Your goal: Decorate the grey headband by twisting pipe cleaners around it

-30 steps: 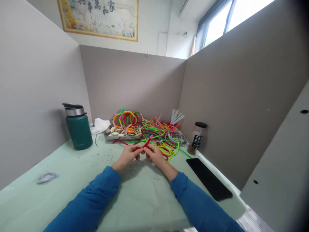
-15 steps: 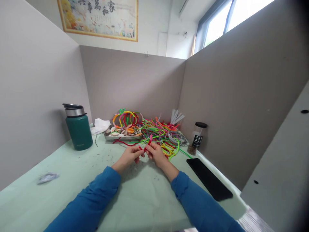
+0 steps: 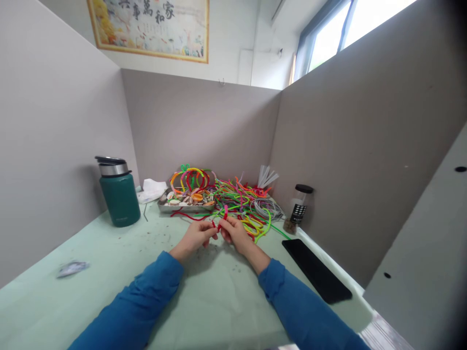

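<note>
My left hand (image 3: 196, 238) and my right hand (image 3: 234, 231) meet above the middle of the table, fingertips pinched close together. Between them is a short red pipe cleaner (image 3: 219, 226), its pink end (image 3: 225, 210) sticking up past my right fingers. Both hands are closed on the red piece; the fingers partly hide it. Just beyond lies a tangled heap of coloured pipe cleaners (image 3: 239, 194). Left of the heap, a metal tray (image 3: 187, 208) bears flat round pieces (image 3: 197, 197), and hoops of coloured pipe cleaner (image 3: 189, 176) stand over it.
A green bottle (image 3: 119, 199) with its lid tilted up stands at the left, near white tissue (image 3: 152, 188). A crumpled wrapper (image 3: 72, 268) lies front left. On the right are a black-lidded jar (image 3: 298, 209) and a black flat slab (image 3: 316, 270). Grey partitions (image 3: 200, 116) enclose the table.
The pink end has tipped slightly left and more upright between my fingers. Both hands have otherwise barely shifted and keep their pinch.
</note>
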`<action>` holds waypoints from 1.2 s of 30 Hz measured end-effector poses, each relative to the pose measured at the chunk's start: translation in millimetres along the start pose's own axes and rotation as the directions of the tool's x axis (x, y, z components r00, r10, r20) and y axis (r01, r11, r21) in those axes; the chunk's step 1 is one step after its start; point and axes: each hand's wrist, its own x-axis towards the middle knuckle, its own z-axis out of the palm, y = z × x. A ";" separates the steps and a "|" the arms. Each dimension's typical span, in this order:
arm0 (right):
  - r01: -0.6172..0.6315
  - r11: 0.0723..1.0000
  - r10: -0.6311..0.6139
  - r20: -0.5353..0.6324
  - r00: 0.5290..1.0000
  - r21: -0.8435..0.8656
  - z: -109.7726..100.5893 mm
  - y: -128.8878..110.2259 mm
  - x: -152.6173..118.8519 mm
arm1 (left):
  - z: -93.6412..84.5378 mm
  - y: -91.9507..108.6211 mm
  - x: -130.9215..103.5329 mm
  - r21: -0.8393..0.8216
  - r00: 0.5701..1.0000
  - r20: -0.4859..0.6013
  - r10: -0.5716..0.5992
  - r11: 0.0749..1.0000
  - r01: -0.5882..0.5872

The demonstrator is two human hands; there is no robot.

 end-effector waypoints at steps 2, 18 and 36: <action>-0.014 1.000 0.014 -0.005 1.000 -0.008 -0.6 1.7 0.8 | 0.7 1.1 -0.7 0.029 1.000 0.009 0.001 1.000 -0.001; 0.022 0.975 -0.028 -0.027 0.999 -0.223 0.5 13.0 5.6 | 3.7 -17.3 6.0 0.101 0.992 -0.021 -0.124 0.987 0.126; 0.326 0.745 -0.304 0.139 0.942 -0.581 4.9 1.2 -8.7 | 5.1 -7.3 3.8 -0.072 0.915 -0.102 -0.390 0.920 0.384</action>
